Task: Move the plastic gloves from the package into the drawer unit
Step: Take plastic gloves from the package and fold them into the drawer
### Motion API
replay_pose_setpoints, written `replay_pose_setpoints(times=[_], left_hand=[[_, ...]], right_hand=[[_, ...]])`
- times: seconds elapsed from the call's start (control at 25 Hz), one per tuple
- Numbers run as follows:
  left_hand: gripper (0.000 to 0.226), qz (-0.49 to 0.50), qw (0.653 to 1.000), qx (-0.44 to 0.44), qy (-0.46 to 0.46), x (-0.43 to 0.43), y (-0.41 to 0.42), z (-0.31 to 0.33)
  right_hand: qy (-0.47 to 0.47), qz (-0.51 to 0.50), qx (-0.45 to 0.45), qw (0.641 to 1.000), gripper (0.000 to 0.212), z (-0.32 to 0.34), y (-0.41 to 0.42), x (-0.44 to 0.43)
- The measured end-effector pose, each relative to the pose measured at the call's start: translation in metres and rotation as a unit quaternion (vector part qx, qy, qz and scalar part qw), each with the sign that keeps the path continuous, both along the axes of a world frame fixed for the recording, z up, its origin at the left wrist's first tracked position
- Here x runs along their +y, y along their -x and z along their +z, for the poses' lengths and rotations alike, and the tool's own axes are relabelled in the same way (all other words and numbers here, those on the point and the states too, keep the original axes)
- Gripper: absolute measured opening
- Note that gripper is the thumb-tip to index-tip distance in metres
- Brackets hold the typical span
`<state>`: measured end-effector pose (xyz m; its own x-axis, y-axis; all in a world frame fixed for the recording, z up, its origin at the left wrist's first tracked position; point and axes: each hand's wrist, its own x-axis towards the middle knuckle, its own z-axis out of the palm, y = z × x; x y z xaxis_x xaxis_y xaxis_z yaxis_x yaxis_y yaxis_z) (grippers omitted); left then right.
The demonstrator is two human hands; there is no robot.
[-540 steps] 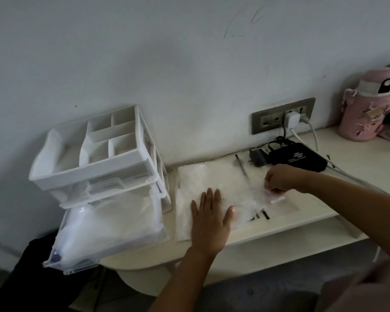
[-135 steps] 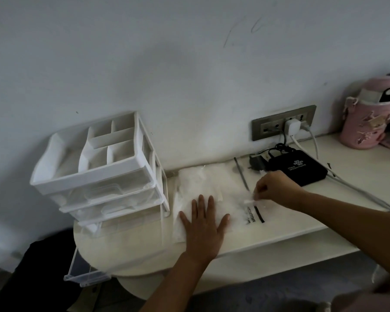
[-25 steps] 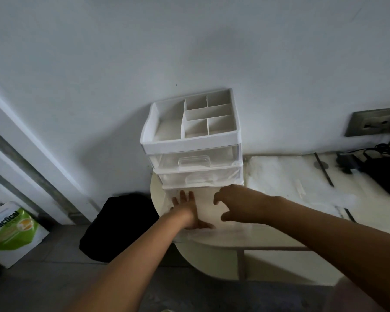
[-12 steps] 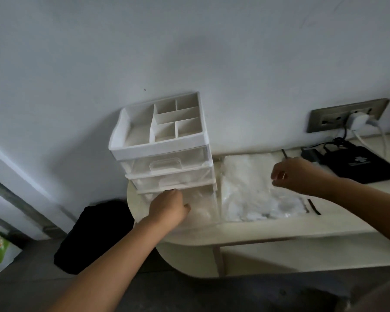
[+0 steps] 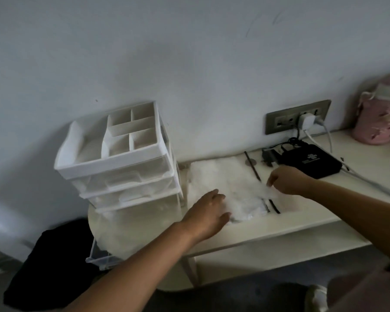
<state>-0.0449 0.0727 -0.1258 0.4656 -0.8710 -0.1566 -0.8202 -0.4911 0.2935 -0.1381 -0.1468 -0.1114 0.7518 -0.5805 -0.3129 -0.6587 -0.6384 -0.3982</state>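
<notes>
Package point(image 5: 221, 181) lies flat on the cream desk point(image 5: 302, 224), just right of the drawer unit point(image 5: 122, 167). Its long axis runs left to right and its mouth faces right, where the right hand point(image 5: 286, 180) pinches a wisp of plastic gloves point(image 5: 265, 191). The left hand point(image 5: 208, 212), at the pulled-out bottom drawer point(image 5: 104, 260) half a second ago, now rests flat with straight fingers on the package's near left corner; a black box point(image 5: 311, 163) and a wall socket point(image 5: 279, 124) sit farther right against the pale wall.
</notes>
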Motion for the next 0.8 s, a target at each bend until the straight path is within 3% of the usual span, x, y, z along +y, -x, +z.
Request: replay_pose_setpoints(times=[0.08,0.2,0.36,0.64,0.8], left_hand=[[0.065,0.012,0.998,-0.002,-0.066,-0.010,0.000,-0.012],[0.071,0.043,0.992,0.013,-0.114,-0.022,0.000,-0.020],[0.072,0.049,0.991,0.018,-0.127,-0.030,0.001,-0.022],[0.070,0.054,0.989,0.032,-0.132,-0.033,0.002,-0.021],[0.070,0.055,0.988,0.032,-0.140,-0.033,0.003,-0.020]], right_hand=[[-0.086,-0.050,-0.073,0.992,0.028,-0.002,0.000,-0.003],[-0.256,-0.118,-0.089,0.955,0.025,0.001,0.004,-0.005],[-0.322,-0.153,-0.066,0.932,0.031,0.004,0.014,-0.009],[-0.231,-0.138,-0.119,0.956,0.017,0.007,0.016,-0.016],[-0.085,-0.089,-0.102,0.987,0.017,0.016,0.017,-0.016]])
